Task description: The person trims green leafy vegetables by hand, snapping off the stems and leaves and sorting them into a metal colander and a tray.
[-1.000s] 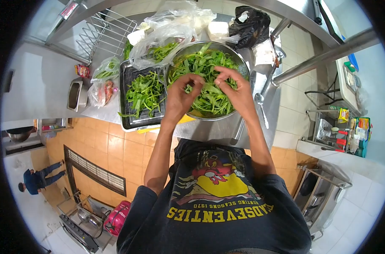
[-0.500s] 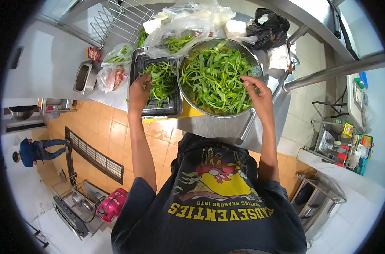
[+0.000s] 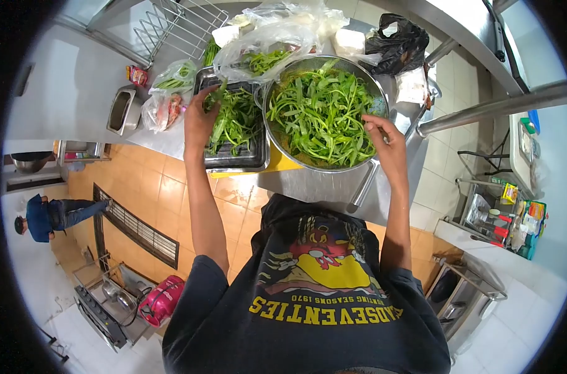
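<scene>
A round mesh strainer (image 3: 383, 93) heaped with leafy greens (image 3: 321, 115) sits on the steel table. Left of it lies a black tray (image 3: 240, 163) with more leafy greens (image 3: 236, 121). My left hand (image 3: 200, 121) is over the tray's left side, fingers closed around a leafy green sprig that shows past the fingertips. At the strainer's right rim my right hand (image 3: 386, 140) has thumb and forefinger drawn together beside the greens; anything between them is too small to make out.
Plastic bags (image 3: 283, 37) and a black bag (image 3: 397, 47) lie behind the strainer. A bag of meat (image 3: 162, 113) and a steel container (image 3: 125, 111) are at the left. The strainer's handle (image 3: 364, 186) points toward me. Another person (image 3: 40, 217) stands far left.
My left hand has risen slightly away from me and left, with a green sprig at its fingers. My right hand has shifted slightly right. The distant person has moved a little.
</scene>
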Demonstrator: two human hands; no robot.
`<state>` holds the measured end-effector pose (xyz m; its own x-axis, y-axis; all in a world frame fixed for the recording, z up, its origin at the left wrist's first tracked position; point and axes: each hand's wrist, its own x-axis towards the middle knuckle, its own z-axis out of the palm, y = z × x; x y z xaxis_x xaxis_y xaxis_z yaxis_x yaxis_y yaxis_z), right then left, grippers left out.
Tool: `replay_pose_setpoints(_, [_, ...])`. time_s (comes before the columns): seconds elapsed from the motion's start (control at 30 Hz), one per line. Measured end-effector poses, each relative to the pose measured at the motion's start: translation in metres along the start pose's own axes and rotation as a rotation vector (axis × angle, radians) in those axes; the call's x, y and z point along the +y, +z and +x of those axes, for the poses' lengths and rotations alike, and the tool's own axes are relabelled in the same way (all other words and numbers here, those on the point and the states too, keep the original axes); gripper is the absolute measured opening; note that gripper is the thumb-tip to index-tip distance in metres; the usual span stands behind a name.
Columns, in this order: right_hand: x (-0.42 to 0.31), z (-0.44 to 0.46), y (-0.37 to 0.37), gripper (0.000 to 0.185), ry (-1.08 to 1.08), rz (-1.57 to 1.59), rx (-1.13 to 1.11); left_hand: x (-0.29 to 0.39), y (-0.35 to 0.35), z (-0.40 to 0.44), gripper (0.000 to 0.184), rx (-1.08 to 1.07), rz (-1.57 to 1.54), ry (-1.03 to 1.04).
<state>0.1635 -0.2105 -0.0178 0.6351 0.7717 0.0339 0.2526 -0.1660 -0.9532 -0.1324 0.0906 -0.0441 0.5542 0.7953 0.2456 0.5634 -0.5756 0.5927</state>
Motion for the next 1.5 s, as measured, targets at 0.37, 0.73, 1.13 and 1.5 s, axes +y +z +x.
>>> replay_pose_setpoints(0.37, [0.007, -0.002, -0.002, 0.022, -0.009, -0.056, 0.013, -0.056, -0.004, -0.023, 0.055, -0.152, 0.085, -0.270])
replay_pose_setpoints(0.73, [0.011, 0.005, -0.003, 0.020, 0.017, -0.043, 0.018, -0.058, 0.050, -0.068, 0.047, 0.012, 0.011, -0.185])
replay_pose_setpoints(1.13, [0.045, 0.018, 0.018, 0.014, -0.176, -0.697, 0.050, 0.016, 0.005, -0.044, 0.037, -0.075, -0.051, -0.220])
replay_pose_setpoints(1.5, [-0.022, 0.034, 0.007, 0.015, -0.053, 0.106, -0.015, 0.134, 0.063, -0.022, 0.022, -0.112, -0.678, -0.066])
